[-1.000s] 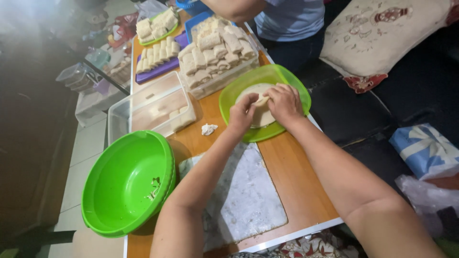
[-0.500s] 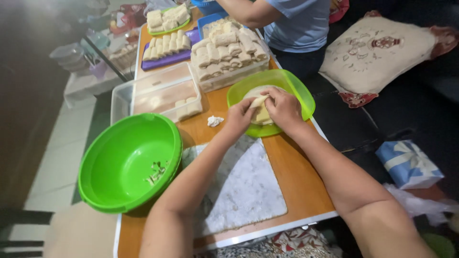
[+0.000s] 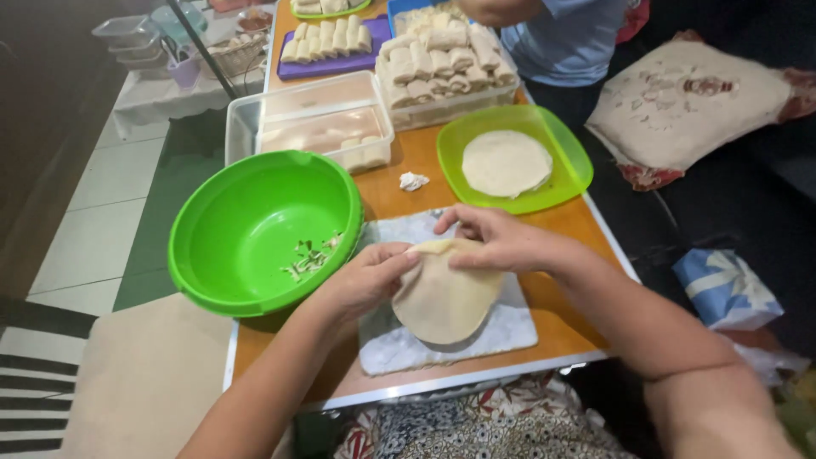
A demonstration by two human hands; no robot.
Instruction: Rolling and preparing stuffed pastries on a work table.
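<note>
A thin, pale round wrapper [image 3: 444,299] is held at its upper edge over the white marble board [image 3: 510,331], its lower part draped down onto the board and its top lifted slightly. The left hand [image 3: 367,276] is closed in a pinch on the wrapper's upper left rim, and the right hand [image 3: 497,240] is closed on the upper right rim, the fingertips of the two hands almost meeting. No filling is seen on the wrapper, so the piece is judged to be at its very start: laid out, but neither filled nor rolled. Just to the left of the board stands a large green bowl [image 3: 221,255], in which only a few pale shreds (the last scraps of a filling, it would seem) are left. Beyond the board, a lime green plate [image 3: 569,161] carries a small stack of wrappers [image 3: 507,161], so more pieces remain to be made, and a small white crumpled scrap [image 3: 413,180] lies on the wooden tabletop [image 3: 408,153] between plate and bowl. Farther back, much finished work is shown: a clear container [image 3: 246,127] with some rolls in it, a high pile of finished rolls [image 3: 438,59] on a tray, and a purple tray [image 3: 331,64] lined with more. At the far end another person in a light blue shirt [image 3: 565,38] is seated, and a patterned cushion [image 3: 688,102] rests to the right of the tabletop.
</note>
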